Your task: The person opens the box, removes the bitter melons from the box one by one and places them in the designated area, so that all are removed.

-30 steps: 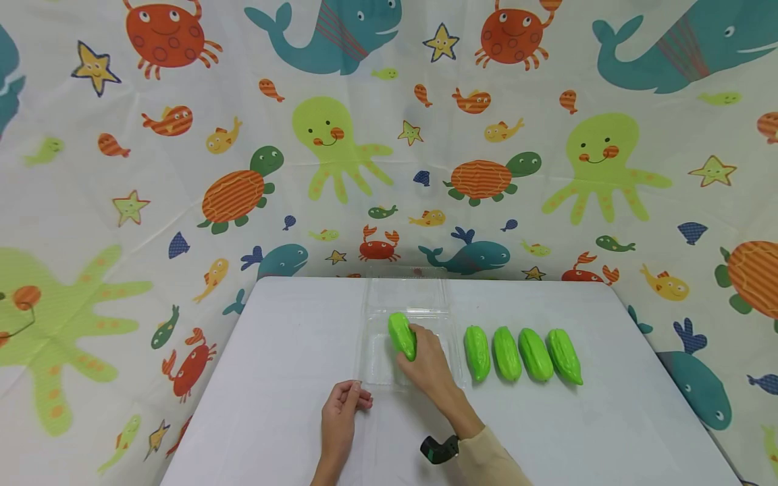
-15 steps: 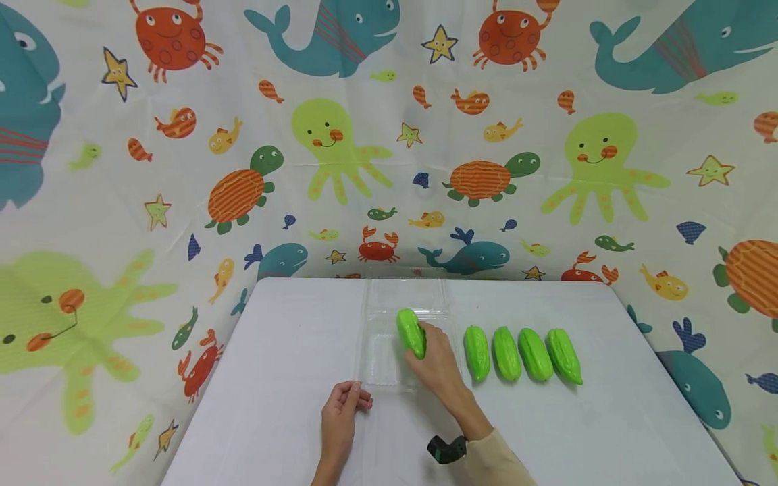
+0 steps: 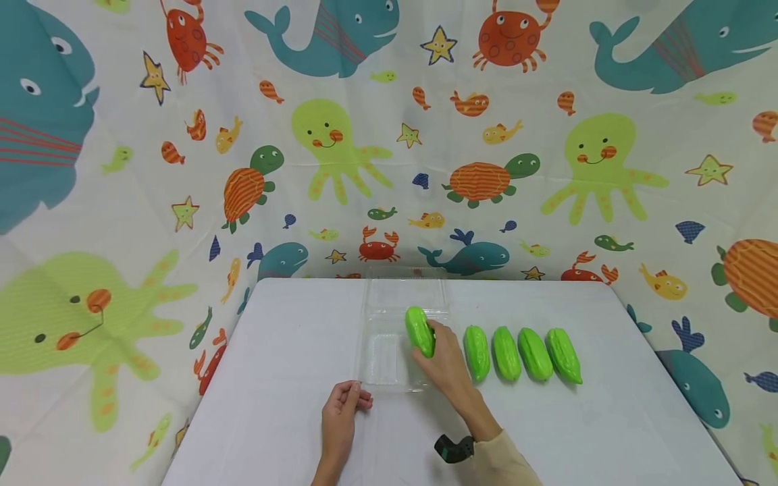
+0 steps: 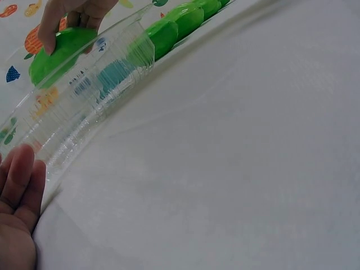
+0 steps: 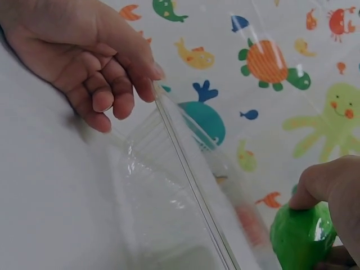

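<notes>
A clear plastic box [image 3: 379, 358] lies on the table with its hinged lid [image 3: 406, 291] flipped back at the far side. My right hand [image 3: 446, 364] grips a bright green ridged bitter melon [image 3: 419, 331] above the right half of this box; in the left wrist view the melon [image 4: 62, 53] shows behind the clear wall, its far side partly hidden by fingers. My left hand [image 3: 342, 415] is at the near left corner, and the right wrist view has its thumb and forefinger pinching the box rim [image 5: 180, 149], other fingers loosely curled.
Several similar green bitter melons [image 3: 506, 354] lie in a row just right of the box. White cloth covers the table [image 3: 292, 337]. A curtain printed with sea animals [image 3: 425, 148] hangs behind and beside it.
My right hand has shifted to the right and slightly away from me with the bitter melon in its grip. The left hand has stayed at the box corner.
</notes>
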`<state>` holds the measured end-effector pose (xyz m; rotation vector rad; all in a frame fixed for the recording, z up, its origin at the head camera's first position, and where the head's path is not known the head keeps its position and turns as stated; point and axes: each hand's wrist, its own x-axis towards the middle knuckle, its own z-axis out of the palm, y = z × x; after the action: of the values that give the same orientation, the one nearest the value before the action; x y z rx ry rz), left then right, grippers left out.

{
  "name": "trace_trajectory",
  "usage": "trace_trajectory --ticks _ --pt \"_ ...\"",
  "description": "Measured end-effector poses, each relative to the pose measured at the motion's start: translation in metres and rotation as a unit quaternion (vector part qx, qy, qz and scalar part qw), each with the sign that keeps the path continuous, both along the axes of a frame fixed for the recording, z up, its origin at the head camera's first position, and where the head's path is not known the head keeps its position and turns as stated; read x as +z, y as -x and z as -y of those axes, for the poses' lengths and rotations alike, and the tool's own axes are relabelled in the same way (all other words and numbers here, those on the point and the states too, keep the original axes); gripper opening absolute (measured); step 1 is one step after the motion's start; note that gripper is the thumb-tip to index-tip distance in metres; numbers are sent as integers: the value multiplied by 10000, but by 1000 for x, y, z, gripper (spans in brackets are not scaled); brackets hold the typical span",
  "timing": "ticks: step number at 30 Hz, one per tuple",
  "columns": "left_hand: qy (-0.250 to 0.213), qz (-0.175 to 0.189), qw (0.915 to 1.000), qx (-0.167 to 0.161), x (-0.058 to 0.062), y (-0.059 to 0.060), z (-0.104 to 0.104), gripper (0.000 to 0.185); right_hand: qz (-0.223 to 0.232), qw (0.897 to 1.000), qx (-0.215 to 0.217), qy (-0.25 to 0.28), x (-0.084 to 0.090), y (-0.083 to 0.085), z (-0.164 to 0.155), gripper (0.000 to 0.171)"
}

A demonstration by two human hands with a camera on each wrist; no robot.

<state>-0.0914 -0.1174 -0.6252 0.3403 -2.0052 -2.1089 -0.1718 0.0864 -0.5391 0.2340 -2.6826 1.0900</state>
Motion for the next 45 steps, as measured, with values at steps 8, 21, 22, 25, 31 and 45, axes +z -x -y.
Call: trace_trajectory --ticks 8,21,22,25,31,45 --pt "-68 -54 9999 59 -1 2 -4 30 -70 9999 52 95 2 2 -10 63" --pt "-152 -152 9997 104 -1 3 -9 28 41 9996 7 280 2 5 -20 63" --pt "-151 -161 9997 100 -1 3 -9 28 65 9996 -6 275 3 5 -21 63" --pt "-119 -126 9998 96 -1 3 -9 28 93 9995 -25 284 4 4 -22 63" --pt "-25 15 9999 129 -1 3 -9 30 35 9997 -28 255 6 3 -25 62" --pt "82 66 9998 147 -5 3 -10 29 -43 9999 -17 160 3 1 -30 61"
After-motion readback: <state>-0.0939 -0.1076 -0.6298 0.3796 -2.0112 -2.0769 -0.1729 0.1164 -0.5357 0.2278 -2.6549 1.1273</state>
